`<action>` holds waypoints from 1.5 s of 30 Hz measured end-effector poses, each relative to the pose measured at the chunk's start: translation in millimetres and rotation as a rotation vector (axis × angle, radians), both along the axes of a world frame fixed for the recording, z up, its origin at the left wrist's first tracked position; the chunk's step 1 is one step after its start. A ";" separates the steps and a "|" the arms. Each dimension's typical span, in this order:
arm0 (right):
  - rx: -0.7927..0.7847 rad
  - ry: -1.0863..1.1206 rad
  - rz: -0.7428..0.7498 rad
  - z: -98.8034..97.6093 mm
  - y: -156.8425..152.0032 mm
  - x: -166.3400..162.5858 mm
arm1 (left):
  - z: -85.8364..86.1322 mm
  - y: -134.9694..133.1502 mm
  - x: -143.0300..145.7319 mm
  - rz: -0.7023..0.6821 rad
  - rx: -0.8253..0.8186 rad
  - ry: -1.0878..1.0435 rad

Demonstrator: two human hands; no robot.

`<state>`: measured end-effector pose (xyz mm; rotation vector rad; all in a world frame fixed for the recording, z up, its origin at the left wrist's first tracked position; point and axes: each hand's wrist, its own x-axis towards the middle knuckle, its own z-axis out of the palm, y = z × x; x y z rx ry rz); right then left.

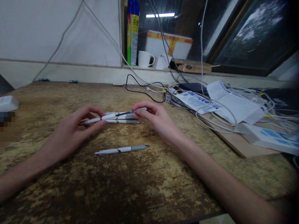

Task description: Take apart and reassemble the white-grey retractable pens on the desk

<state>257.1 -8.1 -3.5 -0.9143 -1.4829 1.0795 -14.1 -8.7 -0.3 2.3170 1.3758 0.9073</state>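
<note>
Fingers of the left hand (pixel 73 127) clamp a white pen barrel (pixel 108 117); toward three o'clock, the right hand (pixel 158 119) pinches a grey grip (pixel 134 111), dark refill (pixel 123 114) bridging nine-to-three.

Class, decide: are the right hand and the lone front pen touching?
Apart: the head view shows tabletop between the right hand and the lone front pen.

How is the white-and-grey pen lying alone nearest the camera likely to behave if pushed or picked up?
The pen would probably feel stiff, given its straight shape. Slim and seemingly round, it may roll if pushed. It is likely light: the left hand holds a similar white barrel in a fingertip pinch.
</note>
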 end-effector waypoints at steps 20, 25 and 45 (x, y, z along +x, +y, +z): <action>0.044 -0.106 0.041 0.6 -0.8 1.5 | 2.9 -2.9 4.2 -0.080 0.032 0.077; 0.041 -0.116 0.035 0.6 0.1 3.0 | 1.2 -1.6 3.7 -0.073 0.031 0.062; 0.035 -0.046 -0.036 -0.3 6.0 11.5 | 2.6 -2.0 4.0 -0.056 0.021 0.050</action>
